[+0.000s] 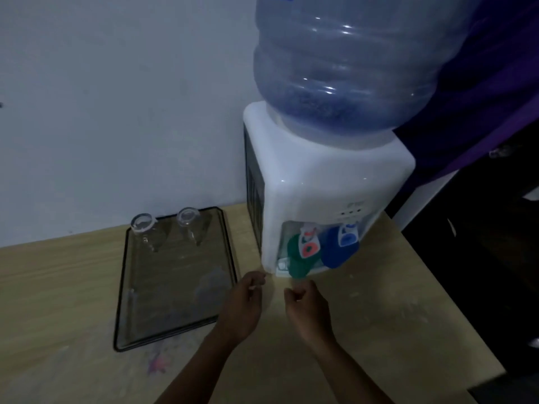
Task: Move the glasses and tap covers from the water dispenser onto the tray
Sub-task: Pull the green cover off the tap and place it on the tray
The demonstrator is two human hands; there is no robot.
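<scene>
Right hand (307, 306): loosely curled, empty as far as the dim view shows, fingertips just below the green tap cover (300, 258)
Left hand (243, 304): also loosely curled with nothing clearly in it, just beside the dispenser's lower left corner, between the dispenser and the tray
Green tap cover: on the left tap of the water dispenser (315, 182), hanging down with its long axis near upright, straight ahead of and above the right hand
Blue tap cover (339, 247): on the right tap, beside the green one, farther from both hands
Nearer hand: the right hand is the closer one to the green cover, so a short reach up and forward looks like the coming move
Glasses: two clear glasses (143, 225) (188, 218) stand upside down at the far end of the tray, so that part looks done
Tray (175, 322): dark-rimmed, left of the dispenser, its near half bare
Surface: pale wooden table (58, 287) against a plain wall (116, 97)
Room: dim, with a large water bottle (344, 68) on top and dark furniture to the right
</scene>
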